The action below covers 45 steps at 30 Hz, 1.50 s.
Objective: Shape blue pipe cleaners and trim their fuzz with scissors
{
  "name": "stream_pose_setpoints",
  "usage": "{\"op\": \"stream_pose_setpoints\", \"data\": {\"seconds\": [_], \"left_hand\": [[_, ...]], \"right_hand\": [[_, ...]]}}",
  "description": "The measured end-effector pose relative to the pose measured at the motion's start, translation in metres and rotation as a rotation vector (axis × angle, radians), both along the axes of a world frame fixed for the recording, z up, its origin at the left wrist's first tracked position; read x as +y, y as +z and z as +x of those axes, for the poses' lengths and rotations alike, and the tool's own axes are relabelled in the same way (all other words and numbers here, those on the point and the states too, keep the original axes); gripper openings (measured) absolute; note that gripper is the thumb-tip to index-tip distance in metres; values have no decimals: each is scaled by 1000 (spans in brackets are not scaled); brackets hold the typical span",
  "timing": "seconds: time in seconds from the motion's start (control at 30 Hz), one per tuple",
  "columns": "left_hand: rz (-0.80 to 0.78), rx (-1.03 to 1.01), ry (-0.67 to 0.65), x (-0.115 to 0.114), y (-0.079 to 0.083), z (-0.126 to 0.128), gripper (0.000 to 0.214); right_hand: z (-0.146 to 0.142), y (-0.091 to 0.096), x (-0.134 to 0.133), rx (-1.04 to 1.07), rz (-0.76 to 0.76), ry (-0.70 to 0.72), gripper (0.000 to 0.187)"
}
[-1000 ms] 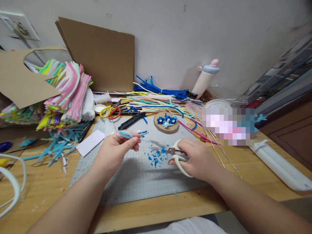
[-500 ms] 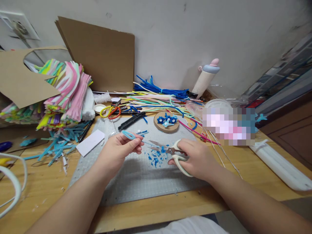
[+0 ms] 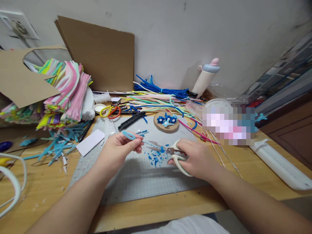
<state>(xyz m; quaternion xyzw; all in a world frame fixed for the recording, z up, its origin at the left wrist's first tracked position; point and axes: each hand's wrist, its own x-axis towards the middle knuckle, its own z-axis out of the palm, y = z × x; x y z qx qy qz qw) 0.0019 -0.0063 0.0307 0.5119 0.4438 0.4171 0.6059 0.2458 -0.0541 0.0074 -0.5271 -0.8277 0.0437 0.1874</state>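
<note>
My left hand (image 3: 124, 146) pinches a light blue pipe cleaner (image 3: 128, 135), bent into a loop above the fingers, with a thin straight end pointing right. My right hand (image 3: 195, 156) is closed around the white handles of a pair of scissors (image 3: 170, 150). The scissor blades point left, parted a little, at the thin end of the pipe cleaner. Whether they touch it I cannot tell. Below the blades, blue fuzz clippings (image 3: 156, 160) lie scattered on the grey cutting mat (image 3: 131, 185). Behind them, a round wooden disc (image 3: 158, 126) carries blue flowers with white bead centres (image 3: 167, 120).
Black pens (image 3: 131, 121) and yellow-and-red scissors (image 3: 110, 111) lie behind my left hand. Loose pipe cleaners (image 3: 156, 100) spread along the wall near a bottle (image 3: 203, 79). Pastel bundles (image 3: 65, 94) and a white card (image 3: 90, 142) are at left, a white wrapped roll (image 3: 280, 165) at right.
The scissor blades have closed slightly around the pipe cleaner's thin end. Both hands stay in nearly the same place.
</note>
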Motion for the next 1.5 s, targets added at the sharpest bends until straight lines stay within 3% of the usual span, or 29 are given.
{"op": "stream_pose_setpoints", "data": {"seconds": [0.27, 0.97, 1.2, 1.37, 1.5], "left_hand": [[-38, -81, -2, -1, -5, -1, 12], [-232, -252, 15, 0, 0, 0, 20], [21, 41, 178, 15, -7, -14, 23], [50, 74, 285, 28, -13, -22, 27], [167, 450, 254, 34, -21, -24, 20]], "right_hand": [[1, -2, 0, 12, -14, 2, 20], [1, -3, -1, 118, -43, 1, 22], [5, -6, 5, 148, -47, -124, 35], [5, -6, 8, 149, -68, -121, 38], [4, -5, 7, 139, -91, -125, 37]]}}
